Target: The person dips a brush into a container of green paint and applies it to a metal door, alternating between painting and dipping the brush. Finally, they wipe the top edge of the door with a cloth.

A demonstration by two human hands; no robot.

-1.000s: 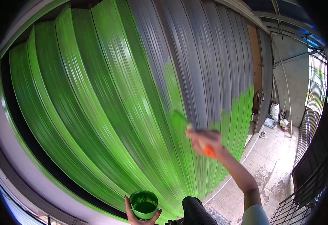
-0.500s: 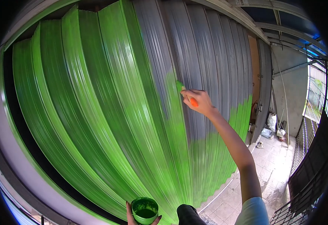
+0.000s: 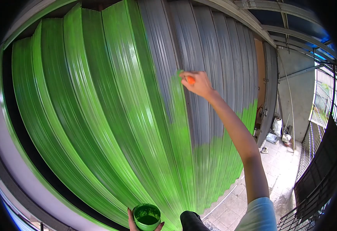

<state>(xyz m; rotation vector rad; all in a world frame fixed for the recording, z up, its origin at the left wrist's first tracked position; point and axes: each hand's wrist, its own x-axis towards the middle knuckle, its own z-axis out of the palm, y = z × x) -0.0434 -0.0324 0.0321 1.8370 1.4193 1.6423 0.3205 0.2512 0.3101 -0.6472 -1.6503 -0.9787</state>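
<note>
Two hands: right hand (image 3: 199,82) grips brush (image 3: 186,78), bristles barely visible; left hand (image 3: 131,221), partly cropped, clasps paint cup (image 3: 147,216).

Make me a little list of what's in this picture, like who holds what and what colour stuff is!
Right hand: shut on a paintbrush with an orange handle, bristles against the shutter
Left hand: holds a green cup of paint, low in view
Shutter: ribbed metal, grey at upper right, green on the left and along the bottom
Floor: pale tiles, at right
</note>
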